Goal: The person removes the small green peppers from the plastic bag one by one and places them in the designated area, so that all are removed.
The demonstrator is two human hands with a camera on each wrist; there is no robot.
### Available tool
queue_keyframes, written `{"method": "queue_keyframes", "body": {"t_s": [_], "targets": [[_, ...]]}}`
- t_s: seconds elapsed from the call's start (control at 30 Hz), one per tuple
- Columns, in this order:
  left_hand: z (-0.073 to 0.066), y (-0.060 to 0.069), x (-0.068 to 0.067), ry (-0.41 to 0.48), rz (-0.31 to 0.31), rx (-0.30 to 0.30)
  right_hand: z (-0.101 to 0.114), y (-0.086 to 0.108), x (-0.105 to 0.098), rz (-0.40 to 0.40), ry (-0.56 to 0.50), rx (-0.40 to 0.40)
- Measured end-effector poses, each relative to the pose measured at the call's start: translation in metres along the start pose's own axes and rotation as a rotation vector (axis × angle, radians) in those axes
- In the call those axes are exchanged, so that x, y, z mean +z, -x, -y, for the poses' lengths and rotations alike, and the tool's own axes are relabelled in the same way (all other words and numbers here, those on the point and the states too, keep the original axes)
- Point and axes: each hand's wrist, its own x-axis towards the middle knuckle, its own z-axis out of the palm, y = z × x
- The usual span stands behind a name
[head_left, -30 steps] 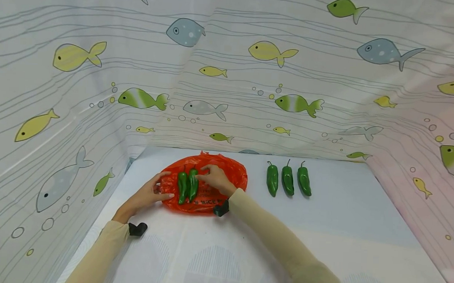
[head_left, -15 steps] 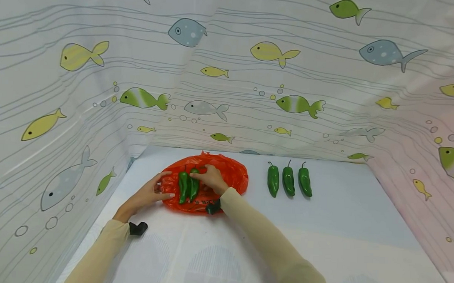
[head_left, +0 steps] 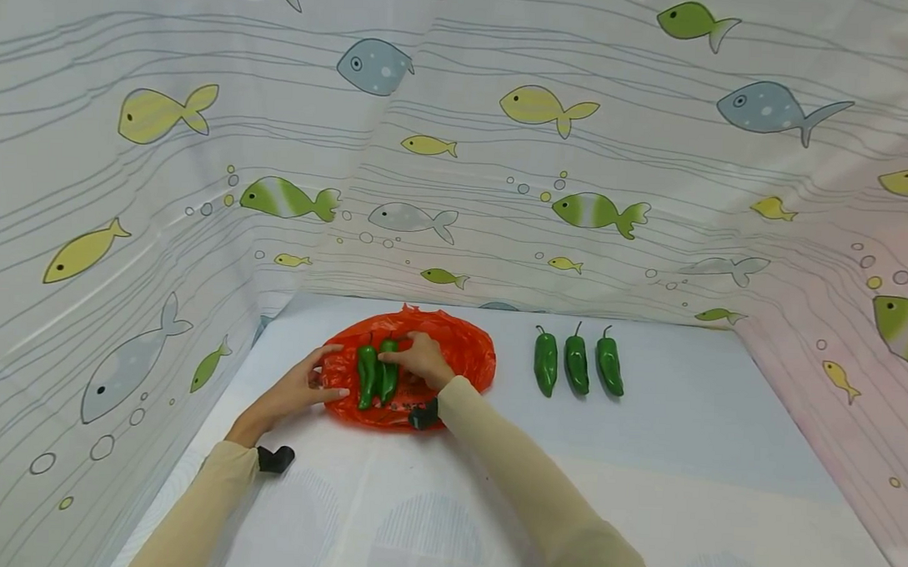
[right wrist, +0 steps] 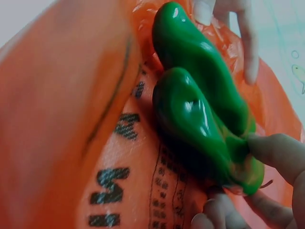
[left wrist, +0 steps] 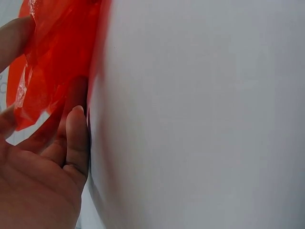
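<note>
Two green peppers lie side by side on a red plastic bag, the left pepper alongside the right one. My right hand pinches the right pepper near its stem end; in the right wrist view thumb and fingers hold that pepper, and the other pepper touches it. My left hand holds the bag's left edge with spread, bent fingers; in the left wrist view the fingers of my left hand lie around and under the red plastic.
Three more green peppers stand apart in a row on the white table to the right: one, a middle one and a right one. A fish-patterned sheet rises behind and at both sides.
My right hand and forearm have shifted slightly left, with the fingers further over the top of the right pepper. The left hand and the peppers show hardly any movement.
</note>
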Motion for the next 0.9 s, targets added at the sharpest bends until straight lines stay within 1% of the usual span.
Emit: {"method": "queue_keyframes", "body": {"t_s": [0.2, 0.37, 0.57, 0.8, 0.9], "targets": [[0.001, 0.001, 0.001, 0.015, 0.008, -0.005, 0.004, 0.003, 0.000, 0.002, 0.004, 0.030], [0.002, 0.003, 0.002, 0.030, 0.011, -0.016, 0.004, 0.005, -0.001, 0.001, -0.028, 0.030], [0.002, 0.003, 0.001, 0.023, 0.010, -0.004, 0.005, 0.004, -0.006, -0.002, -0.051, 0.033], [0.002, 0.002, 0.000, 0.024, 0.006, -0.003, 0.007, 0.003, -0.010, 0.025, -0.060, 0.083], [0.001, 0.002, 0.000, 0.023, 0.004, -0.003, 0.007, 0.003, -0.011, 0.031, -0.050, 0.080]]}}
